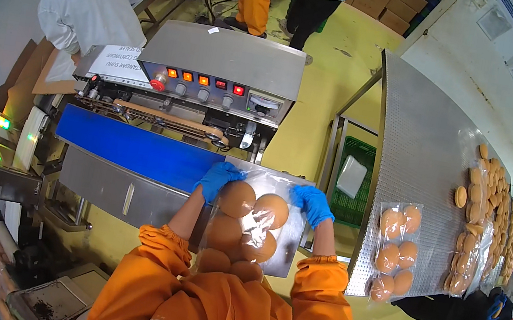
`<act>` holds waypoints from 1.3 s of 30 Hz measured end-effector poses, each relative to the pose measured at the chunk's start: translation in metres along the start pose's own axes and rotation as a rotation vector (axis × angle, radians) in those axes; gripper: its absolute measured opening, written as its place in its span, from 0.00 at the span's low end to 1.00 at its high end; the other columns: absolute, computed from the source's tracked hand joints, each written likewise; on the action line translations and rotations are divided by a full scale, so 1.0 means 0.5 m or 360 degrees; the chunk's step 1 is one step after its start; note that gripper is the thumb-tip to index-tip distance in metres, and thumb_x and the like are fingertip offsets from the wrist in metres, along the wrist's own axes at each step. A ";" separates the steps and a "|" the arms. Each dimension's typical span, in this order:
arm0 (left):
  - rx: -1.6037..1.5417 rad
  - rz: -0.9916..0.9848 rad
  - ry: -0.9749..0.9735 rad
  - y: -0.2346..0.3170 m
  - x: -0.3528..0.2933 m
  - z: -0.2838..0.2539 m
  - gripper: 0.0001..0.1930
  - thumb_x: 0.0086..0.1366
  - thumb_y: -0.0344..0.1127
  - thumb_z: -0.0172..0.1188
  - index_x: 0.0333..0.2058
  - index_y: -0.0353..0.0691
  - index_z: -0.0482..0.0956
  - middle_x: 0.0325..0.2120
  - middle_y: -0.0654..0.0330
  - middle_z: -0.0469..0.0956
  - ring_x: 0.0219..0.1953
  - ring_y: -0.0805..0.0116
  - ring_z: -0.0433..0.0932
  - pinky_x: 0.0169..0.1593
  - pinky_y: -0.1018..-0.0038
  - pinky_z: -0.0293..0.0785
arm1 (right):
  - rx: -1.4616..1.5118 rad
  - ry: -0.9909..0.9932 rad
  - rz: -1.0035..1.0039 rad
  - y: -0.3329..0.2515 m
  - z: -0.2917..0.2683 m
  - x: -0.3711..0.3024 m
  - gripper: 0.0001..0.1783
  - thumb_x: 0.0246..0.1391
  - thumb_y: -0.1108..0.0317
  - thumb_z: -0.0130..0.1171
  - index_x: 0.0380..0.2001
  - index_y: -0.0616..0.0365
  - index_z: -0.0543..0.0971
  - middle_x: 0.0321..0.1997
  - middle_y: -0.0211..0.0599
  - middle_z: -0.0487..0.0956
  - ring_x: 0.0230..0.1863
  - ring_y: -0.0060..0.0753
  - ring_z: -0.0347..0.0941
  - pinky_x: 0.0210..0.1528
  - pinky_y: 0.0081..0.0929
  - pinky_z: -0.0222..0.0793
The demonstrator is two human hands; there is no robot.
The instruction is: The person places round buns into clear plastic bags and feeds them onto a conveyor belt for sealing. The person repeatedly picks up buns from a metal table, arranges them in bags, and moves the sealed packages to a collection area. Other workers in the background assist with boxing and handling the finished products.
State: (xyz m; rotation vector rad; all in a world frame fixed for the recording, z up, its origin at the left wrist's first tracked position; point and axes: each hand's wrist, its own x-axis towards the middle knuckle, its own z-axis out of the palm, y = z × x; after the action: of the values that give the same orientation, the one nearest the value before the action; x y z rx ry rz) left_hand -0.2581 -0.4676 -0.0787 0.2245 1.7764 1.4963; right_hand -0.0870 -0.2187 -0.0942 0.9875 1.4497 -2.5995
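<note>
Both my hands wear blue gloves and are closed on the upper corners of a clear plastic bag (265, 180) of round brown buns (225, 235). My left hand (219, 179) pinches the left corner, beside the end of a blue conveyor belt (136, 147). At the right corner, my right hand (313, 205) grips the film. The bag's open or sealed state cannot be made out. Its buns lie in two columns over a steel plate (287, 250), with the lowest ones against my orange top. Beyond the belt stands a steel bag sealer (227, 53) with lit switches and knobs.
A perforated steel table (416, 139) on the right carries another bagged set of buns (387, 256) and many loose buns (498, 194). Below it sits a green crate (348, 209). A white-coated person (93, 0) works at far left; others stand at the back and far right.
</note>
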 end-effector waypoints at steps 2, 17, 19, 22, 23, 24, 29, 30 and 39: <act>-0.0214 0.0064 0.0077 -0.005 0.007 0.000 0.08 0.54 0.36 0.61 0.27 0.37 0.77 0.25 0.63 0.76 0.28 0.76 0.73 0.34 0.78 0.70 | 0.0391 0.0318 -0.0138 0.005 -0.006 0.020 0.10 0.51 0.63 0.57 0.31 0.60 0.75 0.28 0.33 0.77 0.23 0.24 0.70 0.28 0.22 0.69; -0.0703 -0.0125 0.0096 -0.001 0.077 -0.007 0.08 0.57 0.31 0.55 0.32 0.32 0.78 0.30 0.56 0.79 0.31 0.68 0.77 0.37 0.74 0.74 | -0.0554 0.0176 -0.0159 0.006 0.018 0.112 0.16 0.55 0.56 0.51 0.26 0.58 0.75 0.25 0.35 0.77 0.24 0.26 0.72 0.27 0.24 0.69; -0.0645 -0.0119 0.0010 -0.005 0.069 -0.029 0.09 0.58 0.30 0.54 0.35 0.33 0.77 0.32 0.56 0.78 0.34 0.68 0.77 0.42 0.74 0.73 | -0.0019 0.0185 -0.0104 0.016 0.040 0.120 0.15 0.56 0.57 0.50 0.27 0.59 0.75 0.26 0.38 0.78 0.25 0.29 0.73 0.28 0.26 0.71; -0.0840 -0.0033 0.0039 0.002 0.065 -0.028 0.10 0.59 0.34 0.54 0.35 0.34 0.77 0.33 0.57 0.78 0.35 0.68 0.77 0.42 0.73 0.73 | 0.0262 0.0261 -0.0172 0.016 0.063 0.118 0.13 0.56 0.62 0.49 0.28 0.62 0.74 0.28 0.43 0.77 0.27 0.33 0.73 0.30 0.29 0.71; -0.0891 -0.0014 0.0054 0.006 0.063 -0.022 0.11 0.59 0.35 0.54 0.35 0.34 0.77 0.33 0.58 0.78 0.35 0.68 0.76 0.42 0.73 0.73 | 0.0268 0.0299 -0.0221 0.016 0.065 0.116 0.13 0.56 0.63 0.49 0.28 0.63 0.73 0.29 0.44 0.77 0.28 0.35 0.74 0.31 0.30 0.71; -0.0942 0.0005 0.0069 0.010 0.061 -0.011 0.11 0.59 0.36 0.54 0.35 0.34 0.77 0.33 0.58 0.78 0.36 0.69 0.76 0.42 0.73 0.73 | 0.0278 0.0383 -0.0267 0.015 0.066 0.112 0.13 0.56 0.63 0.49 0.28 0.63 0.73 0.28 0.44 0.77 0.28 0.35 0.74 0.31 0.31 0.72; -0.0215 0.0135 0.0180 0.041 0.052 0.029 0.11 0.60 0.36 0.52 0.32 0.34 0.78 0.31 0.60 0.79 0.33 0.70 0.76 0.40 0.75 0.72 | 0.0395 0.0795 -0.0451 0.021 0.041 0.091 0.12 0.56 0.63 0.49 0.25 0.61 0.72 0.27 0.44 0.77 0.27 0.34 0.74 0.32 0.31 0.72; -0.0350 0.0084 0.0225 0.037 0.055 0.038 0.09 0.59 0.33 0.52 0.31 0.34 0.78 0.30 0.59 0.78 0.32 0.70 0.76 0.37 0.76 0.72 | 0.0420 0.0813 -0.0514 0.027 0.039 0.096 0.11 0.55 0.64 0.51 0.24 0.60 0.71 0.26 0.41 0.76 0.26 0.33 0.73 0.31 0.30 0.73; 0.0048 0.0505 0.0343 -0.022 0.069 0.018 0.08 0.56 0.29 0.52 0.27 0.33 0.79 0.24 0.58 0.78 0.27 0.71 0.76 0.33 0.77 0.71 | 0.0444 0.0707 -0.0559 0.007 0.052 0.064 0.09 0.51 0.68 0.55 0.22 0.61 0.71 0.26 0.39 0.75 0.26 0.34 0.73 0.31 0.31 0.73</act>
State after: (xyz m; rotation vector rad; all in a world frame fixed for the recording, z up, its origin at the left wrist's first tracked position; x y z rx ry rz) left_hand -0.2719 -0.4438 -0.1038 0.3874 2.0060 1.7723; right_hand -0.1251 -0.2315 -0.1037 1.5552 1.4770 -3.0376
